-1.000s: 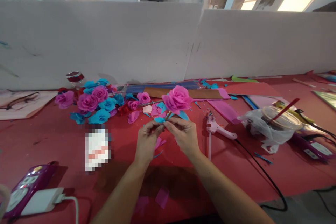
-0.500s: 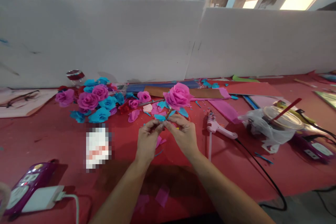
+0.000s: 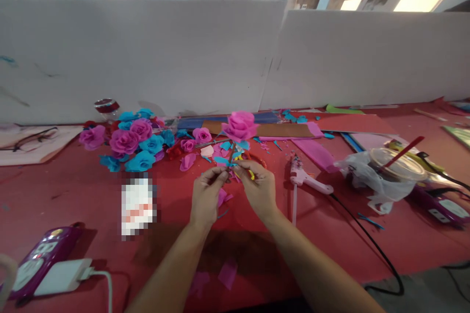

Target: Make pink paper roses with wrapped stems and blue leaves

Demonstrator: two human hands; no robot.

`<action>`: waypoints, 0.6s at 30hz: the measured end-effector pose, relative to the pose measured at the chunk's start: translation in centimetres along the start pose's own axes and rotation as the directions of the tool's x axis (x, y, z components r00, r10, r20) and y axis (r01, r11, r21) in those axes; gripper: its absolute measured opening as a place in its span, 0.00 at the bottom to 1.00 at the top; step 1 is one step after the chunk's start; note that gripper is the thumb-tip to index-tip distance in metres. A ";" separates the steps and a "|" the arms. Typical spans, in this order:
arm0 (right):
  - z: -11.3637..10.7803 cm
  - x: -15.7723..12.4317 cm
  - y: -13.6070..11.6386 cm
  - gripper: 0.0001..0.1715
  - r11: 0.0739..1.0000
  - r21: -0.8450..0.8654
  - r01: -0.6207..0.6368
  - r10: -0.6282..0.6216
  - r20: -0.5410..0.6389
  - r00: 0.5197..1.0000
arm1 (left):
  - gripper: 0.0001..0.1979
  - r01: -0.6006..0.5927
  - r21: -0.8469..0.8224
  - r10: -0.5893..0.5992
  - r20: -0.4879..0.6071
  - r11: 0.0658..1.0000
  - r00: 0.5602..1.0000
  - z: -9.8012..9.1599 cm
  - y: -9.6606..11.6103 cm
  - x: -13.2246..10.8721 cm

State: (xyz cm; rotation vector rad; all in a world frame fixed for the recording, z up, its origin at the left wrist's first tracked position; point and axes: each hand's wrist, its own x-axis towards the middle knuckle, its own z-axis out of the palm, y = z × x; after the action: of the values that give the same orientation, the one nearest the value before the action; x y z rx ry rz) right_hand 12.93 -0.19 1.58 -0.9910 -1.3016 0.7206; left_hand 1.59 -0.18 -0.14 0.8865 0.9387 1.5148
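Observation:
A pink paper rose [image 3: 240, 126] stands upright on a thin brown stem [image 3: 232, 152] in front of me. Blue paper leaves [image 3: 221, 160] stick out from that stem at my fingertips. My left hand [image 3: 208, 193] is closed, thumb and forefinger pinching the stem's lower part. From the other side, my right hand [image 3: 257, 190] pinches at the same place, closed on the stem and the base of a leaf. The exact contact between the fingertips is partly hidden. Behind my right hand lie yellow-handled scissors [image 3: 251, 174], mostly covered.
A bunch of pink and blue paper flowers [image 3: 134, 139] lies left. A pink glue gun [image 3: 310, 182] with a black cord is at right, near a bagged bowl [image 3: 396, 165]. Purple power strips [image 3: 47, 254] sit at both sides. A white partition [image 3: 165, 54] stands behind.
The rose has tilted from right to more upright and shifted slightly left, showing more stem. My fingertips have drawn slightly apart and lower along it.

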 end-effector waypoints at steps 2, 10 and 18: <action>-0.2 0.1 0.2 0.06 0.999 -0.024 -0.049 0.048 -0.044 0.998 | 0.05 0.004 -0.029 -0.004 -0.023 1.000 1.000 0.0 0.1 0.0; -1.5 1.3 0.9 0.15 0.883 -0.469 -0.031 0.067 0.059 0.996 | 0.08 0.026 -0.034 -0.028 -0.063 0.999 0.998 -0.1 0.3 0.2; -1.3 1.1 0.1 0.10 0.990 -0.044 -0.136 0.137 0.033 0.990 | 0.06 0.002 -0.025 -0.003 -0.012 1.000 1.000 0.0 0.1 0.0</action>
State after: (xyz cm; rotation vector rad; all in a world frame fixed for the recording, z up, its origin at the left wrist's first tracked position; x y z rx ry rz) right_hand 14.38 0.56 2.02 -1.1133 -1.2930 0.8222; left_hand 1.56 -0.16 -0.01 0.8591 0.9269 1.5281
